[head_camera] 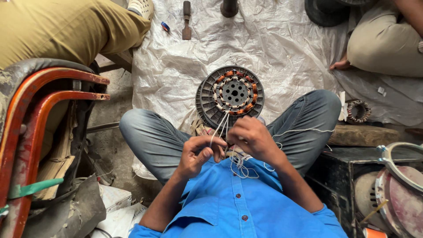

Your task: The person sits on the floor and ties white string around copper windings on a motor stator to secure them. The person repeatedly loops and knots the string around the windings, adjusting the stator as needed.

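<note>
Crinkled white plastic sheet spread over floor; on it round stator, chisel, second stator.

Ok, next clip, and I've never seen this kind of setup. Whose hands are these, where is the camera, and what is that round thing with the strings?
There is one picture, taken by a camera worn on a person's head, looking down at their own lap as they sit cross-legged on a white plastic sheet. The left hand and right hand both pinch white threads that run up to a round motor stator with copper-coloured windings, propped against their legs. A loose tangle of thread lies on the blue shirt. On the sheet beyond lie a small chisel-like tool and a second small winding ring. Other people's legs show at the top corners.
</note>
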